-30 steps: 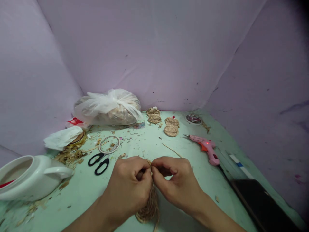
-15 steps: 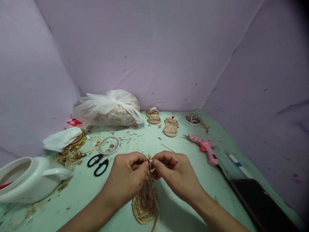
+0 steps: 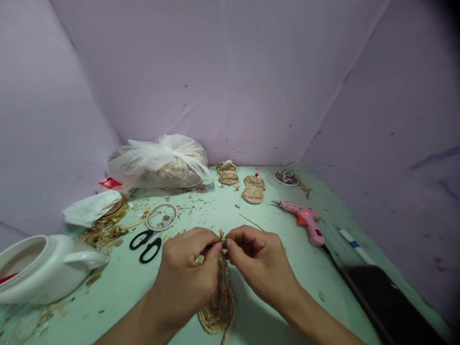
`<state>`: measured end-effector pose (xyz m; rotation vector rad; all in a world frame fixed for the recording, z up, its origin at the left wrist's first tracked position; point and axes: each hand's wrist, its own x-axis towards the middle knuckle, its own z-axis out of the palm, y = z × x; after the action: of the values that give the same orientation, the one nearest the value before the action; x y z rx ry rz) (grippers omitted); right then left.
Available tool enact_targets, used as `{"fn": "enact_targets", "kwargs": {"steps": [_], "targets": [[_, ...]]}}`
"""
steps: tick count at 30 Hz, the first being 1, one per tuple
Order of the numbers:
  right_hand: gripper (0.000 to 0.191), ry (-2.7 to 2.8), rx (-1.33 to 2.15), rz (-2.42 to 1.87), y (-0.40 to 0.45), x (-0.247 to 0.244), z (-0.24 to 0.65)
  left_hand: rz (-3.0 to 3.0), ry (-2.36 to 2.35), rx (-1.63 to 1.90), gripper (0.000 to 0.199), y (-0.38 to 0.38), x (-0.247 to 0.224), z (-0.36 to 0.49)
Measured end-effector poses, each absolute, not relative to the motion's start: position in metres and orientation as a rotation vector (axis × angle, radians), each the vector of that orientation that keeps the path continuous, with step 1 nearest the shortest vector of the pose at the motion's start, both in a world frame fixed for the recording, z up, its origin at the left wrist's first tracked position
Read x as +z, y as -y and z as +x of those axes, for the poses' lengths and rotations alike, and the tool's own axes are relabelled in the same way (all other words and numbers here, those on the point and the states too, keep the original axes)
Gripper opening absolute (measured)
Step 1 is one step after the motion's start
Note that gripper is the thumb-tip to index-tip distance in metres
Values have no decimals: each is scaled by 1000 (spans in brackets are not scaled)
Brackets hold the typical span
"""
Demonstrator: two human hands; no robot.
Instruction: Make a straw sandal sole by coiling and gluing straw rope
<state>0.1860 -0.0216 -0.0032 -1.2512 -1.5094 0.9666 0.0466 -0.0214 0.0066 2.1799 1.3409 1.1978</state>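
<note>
A long oval piece of coiled, braided straw (image 3: pixel 220 306) hangs below my hands, its upper end between them. My left hand (image 3: pixel 192 261) pinches that top end from the left, thumb against index finger. From the right, my right hand (image 3: pixel 257 256) pinches the same tip, the fingertips of both hands nearly touching. A small tuft of straw sticks up between the fingertips. A loose braid end trails at the bottom of the piece. Two small straw slipper shapes, one (image 3: pixel 253 189) with a red bead beside it and one (image 3: pixel 227 173) further left, lie at the back.
Black-handled scissors (image 3: pixel 150 245) and a white ring (image 3: pixel 162 217) lie left, near a white pot (image 3: pixel 53 268) and straw scraps. A tied plastic bag (image 3: pixel 161 160) sits behind. On the right are a pink glue gun (image 3: pixel 304 218), a bead dish (image 3: pixel 286 178) and a dark phone-like slab (image 3: pixel 391 304).
My left hand has shifted slightly left and turned a little. Both hands still pinch the tip, and the coiled piece below has moved slightly, its trailing end now nearer its base.
</note>
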Motion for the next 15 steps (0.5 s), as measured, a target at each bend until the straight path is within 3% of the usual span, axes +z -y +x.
{"fn": "enact_targets", "kwargs": {"steps": [8, 15], "targets": [[13, 1770, 485, -1088, 29, -7, 188, 2273, -1291, 1200, 18, 27, 8, 46], [12, 1850, 377, -1016, 31, -10, 189, 2327, -1263, 1162, 21, 28, 11, 46]]}}
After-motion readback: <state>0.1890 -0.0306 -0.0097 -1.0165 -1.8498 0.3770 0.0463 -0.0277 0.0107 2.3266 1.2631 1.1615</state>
